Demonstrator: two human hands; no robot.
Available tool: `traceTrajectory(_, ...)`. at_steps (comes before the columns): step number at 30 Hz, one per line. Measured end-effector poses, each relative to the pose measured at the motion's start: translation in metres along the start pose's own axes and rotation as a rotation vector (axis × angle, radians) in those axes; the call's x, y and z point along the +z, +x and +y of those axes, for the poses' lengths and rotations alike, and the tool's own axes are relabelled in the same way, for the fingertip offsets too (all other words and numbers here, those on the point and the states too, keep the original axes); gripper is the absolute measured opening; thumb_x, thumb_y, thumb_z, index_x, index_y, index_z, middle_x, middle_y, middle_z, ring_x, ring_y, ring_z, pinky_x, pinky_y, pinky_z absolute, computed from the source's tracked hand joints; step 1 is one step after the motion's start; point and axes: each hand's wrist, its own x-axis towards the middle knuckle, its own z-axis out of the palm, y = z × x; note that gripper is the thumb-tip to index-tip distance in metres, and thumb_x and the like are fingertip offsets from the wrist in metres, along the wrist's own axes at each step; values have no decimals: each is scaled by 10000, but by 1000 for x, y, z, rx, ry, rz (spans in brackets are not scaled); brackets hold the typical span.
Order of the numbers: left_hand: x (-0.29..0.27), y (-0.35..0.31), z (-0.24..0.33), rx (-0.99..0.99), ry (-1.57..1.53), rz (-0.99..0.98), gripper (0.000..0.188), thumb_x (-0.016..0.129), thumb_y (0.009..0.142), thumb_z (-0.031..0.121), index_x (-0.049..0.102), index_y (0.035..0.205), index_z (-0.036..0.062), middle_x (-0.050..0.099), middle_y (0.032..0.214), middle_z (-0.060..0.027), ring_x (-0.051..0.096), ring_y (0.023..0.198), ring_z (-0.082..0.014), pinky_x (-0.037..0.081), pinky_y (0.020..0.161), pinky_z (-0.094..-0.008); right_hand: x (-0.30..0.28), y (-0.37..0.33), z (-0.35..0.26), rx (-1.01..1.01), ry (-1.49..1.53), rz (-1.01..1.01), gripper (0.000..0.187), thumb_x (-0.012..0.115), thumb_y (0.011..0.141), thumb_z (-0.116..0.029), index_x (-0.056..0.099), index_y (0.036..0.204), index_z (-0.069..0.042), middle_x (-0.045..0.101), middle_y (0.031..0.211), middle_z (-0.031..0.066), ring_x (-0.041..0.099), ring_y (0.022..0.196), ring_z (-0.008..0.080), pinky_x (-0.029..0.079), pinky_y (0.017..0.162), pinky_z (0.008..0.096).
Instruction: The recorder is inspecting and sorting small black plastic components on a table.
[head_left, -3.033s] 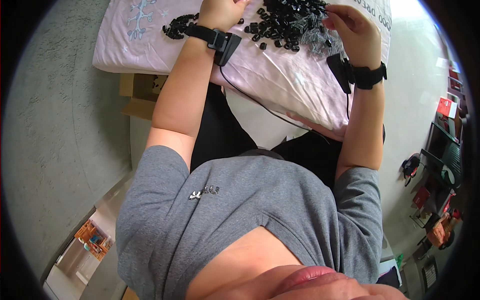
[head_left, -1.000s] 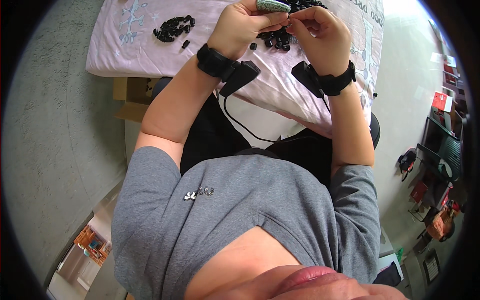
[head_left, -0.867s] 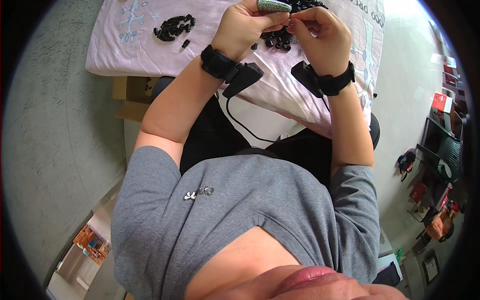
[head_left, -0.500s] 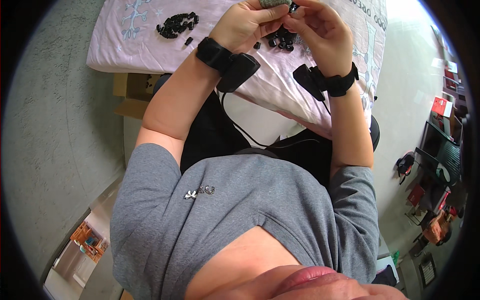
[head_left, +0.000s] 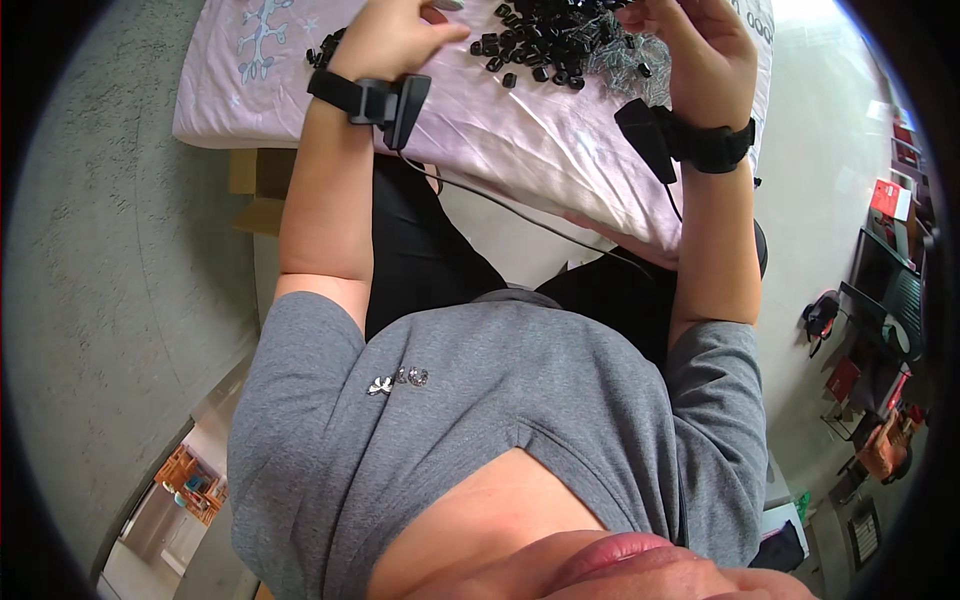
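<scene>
My left hand (head_left: pixel 392 38) is at the far left of the table, over a group of small black plastic pieces (head_left: pixel 322 50) that it partly covers. Its thumb stretches to the right, apart from the fingers, and no piece shows in it. At the top edge beside it is a bit of something grey-green (head_left: pixel 443 4), too cut off to name. My right hand (head_left: pixel 708 55) bends over a heap of small silvery pins or screws (head_left: pixel 625 68), fingertips drawn together at its far side. Whatever they pinch is too small to make out. Left of that heap lies a larger pile of black pieces (head_left: pixel 548 48).
A pink patterned cloth (head_left: pixel 480 130) covers the table. Black straps with boxes sit on both wrists, joined to a thin cable (head_left: pixel 520 210). An open cardboard box (head_left: pixel 262 190) stands below the table's left side. Shelves and chairs line the far right.
My hands, together over the black pile before, have parted. The left went left to the smaller group; the right went right to the silvery heap. The middle pile is now uncovered.
</scene>
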Motion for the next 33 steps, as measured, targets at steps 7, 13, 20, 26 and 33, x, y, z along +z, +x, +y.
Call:
traceTrajectory(7, 19, 3, 2, 232, 154, 67, 195, 733, 820, 172, 738, 954, 31, 728, 887, -201, 715, 860, -377, 562, 765, -441, 14, -3, -1, 16, -263, 56, 210, 623, 1027, -82, 669, 1192, 40, 660, 845, 25, 632, 657, 103, 505, 623, 245)
traceTrajectory(13, 37, 15, 4, 433, 214, 171, 173, 667, 823, 127, 732, 964, 52, 710, 934, -202, 694, 895, -383, 560, 802, -454, 8, -3, 3, 68, -259, -6, 262, 615, 1031, -74, 667, 1257, 49, 670, 869, 25, 662, 684, 107, 524, 634, 239)
traceTrajectory(20, 45, 19, 16, 238, -231, 152, 173, 716, 878, 60, 742, 1047, 34, 759, 970, -117, 720, 842, -186, 558, 773, -300, 4, -2, 9, 86, -284, -10, 163, 635, 1016, -64, 684, 1132, 40, 699, 895, 38, 693, 762, 117, 557, 712, 250)
traceTrajectory(26, 54, 16, 21, 300, -778, 60, 242, 723, 918, -50, 734, 1154, 4, 741, 986, -4, 653, 861, -64, 530, 777, -223, 7, -5, 12, 148, -222, -73, 137, 637, 990, -12, 671, 1119, 16, 700, 918, 36, 688, 795, 110, 559, 740, 251)
traceTrajectory(33, 58, 14, 20, 266, -960, -77, 224, 725, 917, -52, 730, 1134, 0, 744, 1022, -22, 672, 901, -81, 548, 836, -237, 13, -8, 15, 112, -300, -134, 140, 645, 965, 29, 658, 1103, 15, 684, 915, 30, 667, 804, 99, 548, 749, 240)
